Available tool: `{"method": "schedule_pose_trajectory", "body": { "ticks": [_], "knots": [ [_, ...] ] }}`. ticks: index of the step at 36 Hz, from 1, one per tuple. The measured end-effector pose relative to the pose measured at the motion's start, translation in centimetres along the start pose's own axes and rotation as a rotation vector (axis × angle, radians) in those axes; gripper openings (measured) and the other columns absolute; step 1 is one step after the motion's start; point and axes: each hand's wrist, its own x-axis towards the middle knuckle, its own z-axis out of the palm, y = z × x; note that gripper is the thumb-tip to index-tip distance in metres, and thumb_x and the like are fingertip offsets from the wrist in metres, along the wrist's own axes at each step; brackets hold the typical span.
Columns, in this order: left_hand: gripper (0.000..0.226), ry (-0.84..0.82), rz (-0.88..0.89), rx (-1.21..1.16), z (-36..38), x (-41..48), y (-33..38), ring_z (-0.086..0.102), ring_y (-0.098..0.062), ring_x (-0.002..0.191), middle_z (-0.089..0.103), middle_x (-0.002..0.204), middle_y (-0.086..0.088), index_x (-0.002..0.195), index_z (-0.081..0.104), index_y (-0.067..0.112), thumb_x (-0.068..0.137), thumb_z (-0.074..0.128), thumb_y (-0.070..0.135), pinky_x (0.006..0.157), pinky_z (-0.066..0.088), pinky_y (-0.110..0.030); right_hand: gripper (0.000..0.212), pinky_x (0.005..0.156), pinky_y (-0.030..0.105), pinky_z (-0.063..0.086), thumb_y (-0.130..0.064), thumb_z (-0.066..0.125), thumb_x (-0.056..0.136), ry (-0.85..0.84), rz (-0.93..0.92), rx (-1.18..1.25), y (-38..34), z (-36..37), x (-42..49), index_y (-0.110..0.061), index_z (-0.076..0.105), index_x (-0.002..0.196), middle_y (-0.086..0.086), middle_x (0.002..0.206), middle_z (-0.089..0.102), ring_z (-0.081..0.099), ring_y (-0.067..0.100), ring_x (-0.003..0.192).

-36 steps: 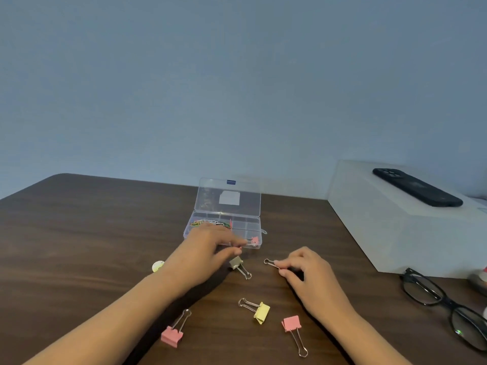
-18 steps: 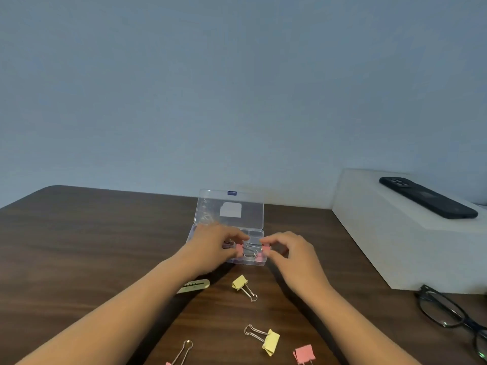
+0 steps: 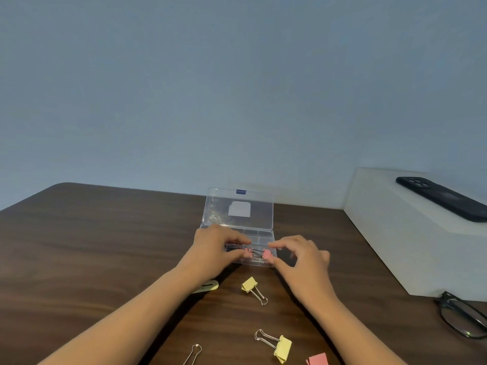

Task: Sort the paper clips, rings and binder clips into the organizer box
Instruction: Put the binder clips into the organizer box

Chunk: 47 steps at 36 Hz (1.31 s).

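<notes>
The clear organizer box (image 3: 238,234) stands open on the brown table (image 3: 92,259), lid upright. Both hands are at its front compartment. My left hand (image 3: 216,246) pinches a pink binder clip (image 3: 247,251) between thumb and forefinger, low in that compartment. A second pink binder clip (image 3: 266,254) lies in the same compartment, just left of the fingertips of my right hand (image 3: 300,262), whose thumb and forefinger are spread apart. My left hand hides the box's left compartments.
Loose on the table near me lie two yellow binder clips (image 3: 249,284) (image 3: 283,347), a pink one (image 3: 317,360) at the bottom edge, and a wire handle (image 3: 195,351). A pale yellow-green piece (image 3: 209,285) shows under my left forearm. At the right are a white block (image 3: 395,246), a phone (image 3: 442,198) and glasses (image 3: 463,317).
Both hands carried pink binder clips from the table to the box's front compartment. The right hand's fingers have since spread away from its clip. The camera has tilted upward.
</notes>
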Motion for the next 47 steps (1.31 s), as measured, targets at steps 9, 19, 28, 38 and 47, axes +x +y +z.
{"method": "schedule_pose_trajectory", "body": {
  "ticks": [9, 19, 28, 38, 47],
  "knots": [
    [0.017, -0.008, 0.010, 0.129, -0.3, 0.1, 0.4, 0.045, -0.008, 0.111, 0.062, 0.107, 0.021, 0.099, 0.069, 0.050, 0.085, 0.061, 0.052, 0.099, 0.034, -0.038, 0.015, 0.081, 0.027, 0.020, -0.053, 0.060, 0.087, -0.024, -0.018, -0.043, -0.2, 0.0, -0.3, -0.045, 0.069, 0.097, -0.024, 0.109, 0.058, 0.042, -0.004, 0.100],
    [0.027, 0.032, -0.013, 0.135, 0.1, -0.2, 0.7, 0.043, -0.008, 0.116, 0.059, 0.116, 0.020, 0.119, 0.060, 0.047, 0.093, 0.054, 0.045, 0.098, 0.030, -0.036, 0.015, 0.080, 0.025, 0.016, -0.040, 0.061, 0.091, -0.022, -0.046, -0.019, -0.4, -0.4, -0.5, -0.049, 0.070, 0.098, -0.027, 0.112, 0.058, 0.039, -0.005, 0.105],
    [0.023, -0.029, -0.011, -0.008, -2.9, -2.8, 2.0, 0.053, 0.001, 0.097, 0.064, 0.110, 0.020, 0.113, 0.067, 0.039, 0.091, 0.060, 0.035, 0.090, 0.045, -0.024, 0.010, 0.078, 0.021, 0.040, -0.034, 0.068, 0.086, -0.175, -0.029, 0.215, -2.4, -3.9, -1.0, -0.041, 0.071, 0.091, -0.021, 0.092, 0.064, 0.055, -0.002, 0.087],
    [0.014, -0.254, -0.037, 0.022, -4.9, -7.9, 2.7, 0.057, 0.003, 0.088, 0.065, 0.099, 0.022, 0.100, 0.071, 0.040, 0.088, 0.065, 0.033, 0.078, 0.045, -0.017, 0.015, 0.063, 0.021, 0.042, -0.038, 0.074, 0.081, -0.614, 0.111, -0.092, -4.6, -8.2, -4.9, -0.026, 0.065, 0.085, -0.011, 0.079, 0.061, 0.057, 0.004, 0.073],
    [0.008, -0.383, -0.131, 0.035, -5.8, -11.4, 3.8, 0.060, 0.004, 0.083, 0.069, 0.086, 0.018, 0.086, 0.073, 0.033, 0.081, 0.073, 0.039, 0.072, 0.043, -0.015, 0.042, 0.069, 0.029, 0.052, -0.046, 0.081, 0.069, -0.756, 0.203, -0.252, -4.6, -10.0, -7.3, -0.016, 0.061, 0.092, -0.004, 0.084, 0.073, 0.068, 0.014, 0.085]
  ]
}}
